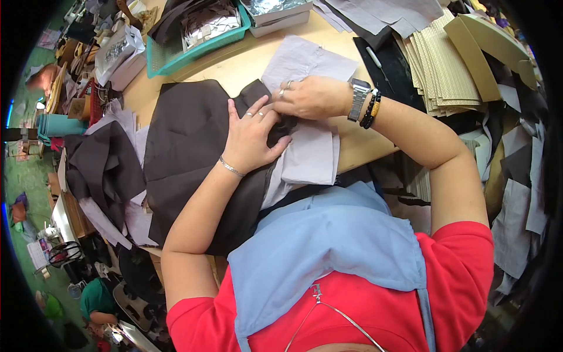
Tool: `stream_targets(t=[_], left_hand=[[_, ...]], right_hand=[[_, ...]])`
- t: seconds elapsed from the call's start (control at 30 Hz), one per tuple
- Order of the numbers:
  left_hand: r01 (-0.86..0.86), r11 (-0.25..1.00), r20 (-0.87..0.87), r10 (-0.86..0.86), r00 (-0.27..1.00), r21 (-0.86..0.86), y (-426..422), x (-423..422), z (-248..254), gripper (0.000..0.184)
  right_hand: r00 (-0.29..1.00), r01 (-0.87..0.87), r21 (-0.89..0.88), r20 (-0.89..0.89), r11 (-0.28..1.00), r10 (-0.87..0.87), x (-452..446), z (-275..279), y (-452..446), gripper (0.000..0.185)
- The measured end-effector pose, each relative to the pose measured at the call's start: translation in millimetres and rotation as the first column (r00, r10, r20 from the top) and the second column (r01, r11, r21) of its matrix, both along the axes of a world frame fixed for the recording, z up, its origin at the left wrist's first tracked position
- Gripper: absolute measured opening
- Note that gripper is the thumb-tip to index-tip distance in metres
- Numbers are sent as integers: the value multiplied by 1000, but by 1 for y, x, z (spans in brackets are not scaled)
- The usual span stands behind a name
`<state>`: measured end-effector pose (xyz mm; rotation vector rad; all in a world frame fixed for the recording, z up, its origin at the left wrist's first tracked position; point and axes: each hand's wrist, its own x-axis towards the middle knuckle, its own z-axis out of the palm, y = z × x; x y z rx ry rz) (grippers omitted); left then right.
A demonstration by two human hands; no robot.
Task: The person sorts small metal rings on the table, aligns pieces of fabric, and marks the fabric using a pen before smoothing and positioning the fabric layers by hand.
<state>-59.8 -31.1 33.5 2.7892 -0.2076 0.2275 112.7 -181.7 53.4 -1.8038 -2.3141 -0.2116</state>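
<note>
A large dark brown fabric piece (187, 158) covers the table in front of me, with its bunched edge between my hands. My left hand (253, 134) lies on that edge, thumb and fingers spread. From the right, my right hand (308, 98) comes in with bent fingers pressed together on the dark fabric edge, close to the left fingertips. What exactly is between the right fingertips is partly hidden. Pale lilac-grey fabric (308, 154) shows beneath and beside the hands, and another pale piece (305, 58) lies just beyond them.
A teal basket (196, 54) with small pale pieces stands at the back, next to a white box (281, 20). On the right are a white-handled pointed tool (373, 57) and stacked cream sheets (440, 64). More dark fabric (105, 167) hangs at left; a person (98, 299) sits lower left.
</note>
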Motion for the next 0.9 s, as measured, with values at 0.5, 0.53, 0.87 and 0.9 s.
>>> stream_targets(t=[0.5,0.53,0.87,0.9], left_hand=[[-102,992,60,98,993,68,-22,34,22,15],[-103,987,68,95,993,125,-25,34,22,15],[-129,981,94,116,989,146,-28,44,15,14],[-163,985,75,159,984,60,-27,43,14,13]], right_hand=[[887,290,163,-415,943,-201,-45,-29,-56,12],[881,302,165,-425,939,-209,-46,-30,-56,12],[868,317,181,-450,931,-208,-47,-34,-58,15],[860,329,185,-463,926,-213,-47,-33,-58,14]])
